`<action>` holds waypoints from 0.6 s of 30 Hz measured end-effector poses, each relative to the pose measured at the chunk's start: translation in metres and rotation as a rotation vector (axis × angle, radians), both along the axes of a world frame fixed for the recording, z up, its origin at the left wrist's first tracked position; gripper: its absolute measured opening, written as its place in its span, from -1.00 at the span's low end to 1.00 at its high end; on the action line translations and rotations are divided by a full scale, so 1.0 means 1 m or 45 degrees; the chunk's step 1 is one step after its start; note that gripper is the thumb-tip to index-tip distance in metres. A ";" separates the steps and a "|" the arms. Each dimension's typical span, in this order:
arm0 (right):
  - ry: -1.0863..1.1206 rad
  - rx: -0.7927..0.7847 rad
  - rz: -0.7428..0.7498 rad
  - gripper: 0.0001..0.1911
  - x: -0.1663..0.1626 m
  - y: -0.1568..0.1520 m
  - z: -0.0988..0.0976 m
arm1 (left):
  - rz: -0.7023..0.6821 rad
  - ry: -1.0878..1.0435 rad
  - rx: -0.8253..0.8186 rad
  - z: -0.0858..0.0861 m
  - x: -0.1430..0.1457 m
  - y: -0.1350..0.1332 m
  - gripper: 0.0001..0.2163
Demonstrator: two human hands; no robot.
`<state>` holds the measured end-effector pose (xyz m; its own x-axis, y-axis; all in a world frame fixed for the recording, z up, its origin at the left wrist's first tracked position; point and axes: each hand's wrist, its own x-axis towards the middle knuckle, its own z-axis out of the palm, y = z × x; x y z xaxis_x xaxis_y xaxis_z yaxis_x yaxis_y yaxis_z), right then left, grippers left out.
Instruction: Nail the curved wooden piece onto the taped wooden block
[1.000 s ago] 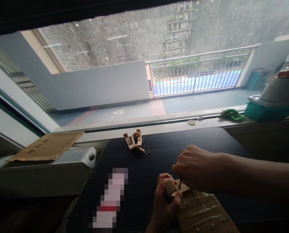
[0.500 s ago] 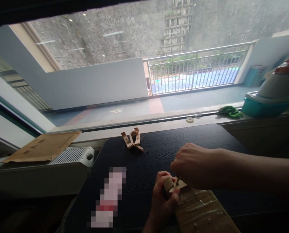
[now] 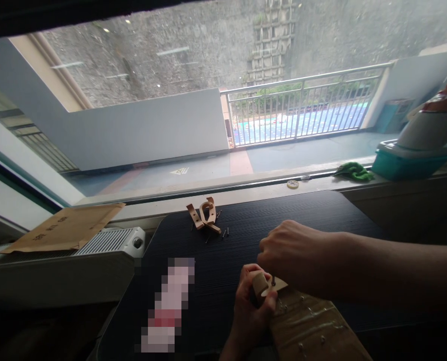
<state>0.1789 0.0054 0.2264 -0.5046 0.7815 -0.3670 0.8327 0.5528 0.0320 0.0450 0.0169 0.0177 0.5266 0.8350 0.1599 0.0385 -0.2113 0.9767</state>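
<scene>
My left hand [image 3: 251,306] is wrapped round a pale wooden hook [image 3: 260,284], pressing its flat end onto a brown board [image 3: 313,326] with shiny tape-like film and several small metal bits on it. Above the hook, my right hand [image 3: 283,250] is closed in a fist round what looks like a screwdriver [image 3: 273,280]. Only the thin metal shaft shows, pointing down onto the hook's flat part; its handle is hidden in the fist. Farther back on the table lie several wooden hooks [image 3: 205,215] with drilled holes, and loose screws [image 3: 225,232] beside them.
The dark table [image 3: 302,210] stands against a window sill. A blurred-out pinkish item [image 3: 167,306] lies on its left. A brown envelope [image 3: 65,228] rests on a radiator [image 3: 110,240]. On the sill are a tape roll [image 3: 293,184], a green cloth [image 3: 355,171] and a teal box [image 3: 407,163].
My right fist has shifted slightly left and turned a little over the hook. My left hand, the hook and the board stay almost where they were.
</scene>
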 end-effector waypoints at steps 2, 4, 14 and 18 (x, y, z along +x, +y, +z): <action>-0.004 -0.009 -0.026 -0.94 0.002 -0.001 -0.001 | -0.012 -0.001 0.052 -0.001 0.000 0.001 -0.85; -0.026 -0.015 -0.043 -0.93 0.004 -0.001 -0.002 | -0.010 -0.004 0.084 -0.001 0.000 0.002 -0.86; -0.058 0.021 -0.096 -0.92 0.005 -0.002 0.002 | -0.019 0.001 0.102 0.000 -0.001 0.001 -0.86; -0.029 0.029 -0.038 -0.90 0.005 -0.004 0.005 | -0.029 0.013 0.079 0.000 -0.001 0.002 -0.85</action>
<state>0.1842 0.0012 0.2317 -0.4728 0.8043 -0.3600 0.8477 0.5266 0.0633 0.0439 0.0188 0.0177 0.5473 0.8113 0.2057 0.0426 -0.2724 0.9612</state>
